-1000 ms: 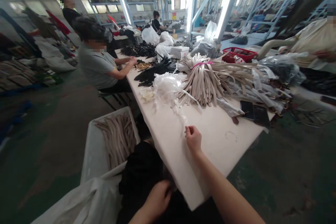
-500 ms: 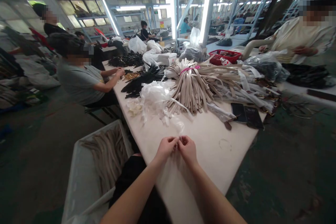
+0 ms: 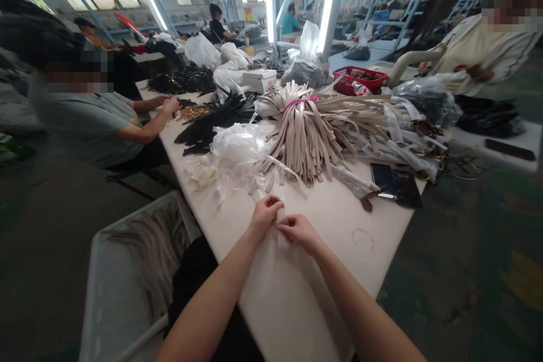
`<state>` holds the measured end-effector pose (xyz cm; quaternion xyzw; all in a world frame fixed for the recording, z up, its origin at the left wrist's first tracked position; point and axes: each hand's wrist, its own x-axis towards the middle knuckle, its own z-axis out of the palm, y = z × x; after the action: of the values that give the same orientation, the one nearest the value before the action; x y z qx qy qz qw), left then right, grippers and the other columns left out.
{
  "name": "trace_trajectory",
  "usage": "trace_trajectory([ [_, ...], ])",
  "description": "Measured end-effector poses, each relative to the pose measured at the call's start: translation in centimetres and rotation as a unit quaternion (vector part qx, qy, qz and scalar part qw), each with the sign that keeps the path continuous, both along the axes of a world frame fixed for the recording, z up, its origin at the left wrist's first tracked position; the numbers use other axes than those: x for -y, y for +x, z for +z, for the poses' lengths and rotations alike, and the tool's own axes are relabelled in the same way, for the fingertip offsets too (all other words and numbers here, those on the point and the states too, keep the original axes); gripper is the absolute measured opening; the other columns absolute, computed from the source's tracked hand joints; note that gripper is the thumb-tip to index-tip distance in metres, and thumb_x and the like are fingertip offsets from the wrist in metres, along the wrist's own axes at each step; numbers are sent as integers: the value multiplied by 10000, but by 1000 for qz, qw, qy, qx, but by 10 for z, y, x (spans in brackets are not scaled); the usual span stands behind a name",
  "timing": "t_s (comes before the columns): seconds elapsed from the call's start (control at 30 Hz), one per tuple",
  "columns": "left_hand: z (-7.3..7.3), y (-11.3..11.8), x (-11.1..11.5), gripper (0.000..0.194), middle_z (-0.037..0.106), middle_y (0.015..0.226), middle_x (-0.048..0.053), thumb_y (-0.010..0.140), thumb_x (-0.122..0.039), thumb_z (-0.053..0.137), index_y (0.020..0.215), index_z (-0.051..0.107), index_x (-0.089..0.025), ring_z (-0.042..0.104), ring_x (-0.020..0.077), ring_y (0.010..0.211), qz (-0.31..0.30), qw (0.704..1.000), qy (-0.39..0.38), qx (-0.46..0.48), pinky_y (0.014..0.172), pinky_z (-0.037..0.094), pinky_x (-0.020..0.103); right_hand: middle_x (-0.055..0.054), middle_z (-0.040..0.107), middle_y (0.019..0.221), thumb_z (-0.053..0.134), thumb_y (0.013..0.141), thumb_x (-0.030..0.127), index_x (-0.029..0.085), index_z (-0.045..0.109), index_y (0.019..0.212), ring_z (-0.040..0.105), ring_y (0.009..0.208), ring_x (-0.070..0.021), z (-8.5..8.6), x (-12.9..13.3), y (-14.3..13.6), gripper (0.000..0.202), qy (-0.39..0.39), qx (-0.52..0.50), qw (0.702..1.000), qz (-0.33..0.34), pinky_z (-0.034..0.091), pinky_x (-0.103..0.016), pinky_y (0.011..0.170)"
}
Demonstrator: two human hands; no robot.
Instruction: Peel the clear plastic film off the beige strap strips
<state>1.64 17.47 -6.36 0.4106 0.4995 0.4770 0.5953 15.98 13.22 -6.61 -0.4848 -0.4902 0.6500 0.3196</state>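
Over the pale table point(image 3: 314, 260), my left hand point(image 3: 265, 214) pinches a thin, whitish translucent plastic strip point(image 3: 281, 216). My right hand point(image 3: 299, 231) is closed on the same strip a little lower and nearer to me. The strip is faint against the tabletop, so its full length is hard to make out. Just beyond my hands lies a heap of crumpled clear plastic point(image 3: 240, 147). To the right of that heap spreads a bundle of beige straps point(image 3: 301, 141), tied with a pink band point(image 3: 297, 103).
A white bin point(image 3: 99, 271) of beige straps stands at my left. Two dark phone-like objects point(image 3: 392, 184) lie near the table's right edge. Black straps point(image 3: 220, 119) and a red basket point(image 3: 360, 80) are farther back. Co-workers sit at left point(image 3: 93, 119) and stand at right point(image 3: 479, 56).
My hands have moved slightly apart, the left one farther forward and left, with the plastic strip showing between them. The head view has shifted; the seated co-worker appears farther left.
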Motion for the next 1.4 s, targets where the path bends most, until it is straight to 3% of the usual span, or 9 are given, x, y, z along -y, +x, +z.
trace_trajectory([
  [0.13,-9,-10,-1,329,551,626,-54,706,-390,795,846,591,-173,401,41,426,4,997,39,60,413,270,190,40,530,492,705,738,307,158,593,657,442,431,-88,2,7,4,203,0,8,999,39,302,-204,433],
  [0.23,-11,-17,2,335,645,727,-3,735,-423,770,841,578,-170,429,42,440,-16,997,46,63,427,305,192,11,625,615,758,723,341,156,632,772,545,519,-115,7,9,-5,229,-3,-10,999,50,387,-206,490],
  [0.47,-4,-28,0,360,741,895,81,738,-425,745,852,508,-180,551,84,490,-6,997,22,70,459,397,194,-20,642,638,654,778,641,172,614,742,594,559,-152,13,-6,-47,472,2,-42,997,-63,480,-261,575],
  [0.6,-1,-28,0,380,743,926,89,738,-390,743,979,547,-172,612,106,549,1,995,27,92,500,433,201,1,587,571,625,793,666,187,570,712,551,496,-141,8,-4,-56,488,22,-60,991,-121,474,-262,520],
  [0.73,-2,-26,0,556,740,895,71,725,-393,754,1184,546,-160,510,63,451,16,995,29,93,455,380,192,-2,590,586,631,804,639,187,600,744,546,461,-140,-1,2,-58,457,49,-79,983,-157,461,-265,462],
  [0.83,-6,-25,-1,466,716,846,43,732,-424,755,1077,613,-145,411,31,411,20,994,47,92,416,321,190,-11,617,609,640,801,622,173,647,789,550,455,-137,-5,4,-57,448,57,-68,984,-154,463,-264,455],
  [1.0,-11,-23,2,369,610,676,-12,703,-469,782,783,639,-138,427,47,438,20,994,64,87,420,325,197,-13,620,582,653,790,603,158,674,794,551,442,-131,-8,9,-52,445,68,-31,986,-146,449,-240,429],
  [1.2,-3,-18,6,419,612,671,-26,727,-432,762,1022,643,-160,356,33,382,84,988,83,103,369,243,184,-11,644,609,694,758,528,164,647,749,567,444,-123,-8,14,-43,367,55,-45,990,-118,465,-228,427],
  [1.4,-7,-19,3,343,667,745,-3,783,-460,705,912,556,-180,416,39,393,190,967,122,119,399,309,187,-14,650,603,727,725,548,150,634,724,582,471,-122,-5,-5,-6,409,66,-30,993,-91,490,-239,476],
])
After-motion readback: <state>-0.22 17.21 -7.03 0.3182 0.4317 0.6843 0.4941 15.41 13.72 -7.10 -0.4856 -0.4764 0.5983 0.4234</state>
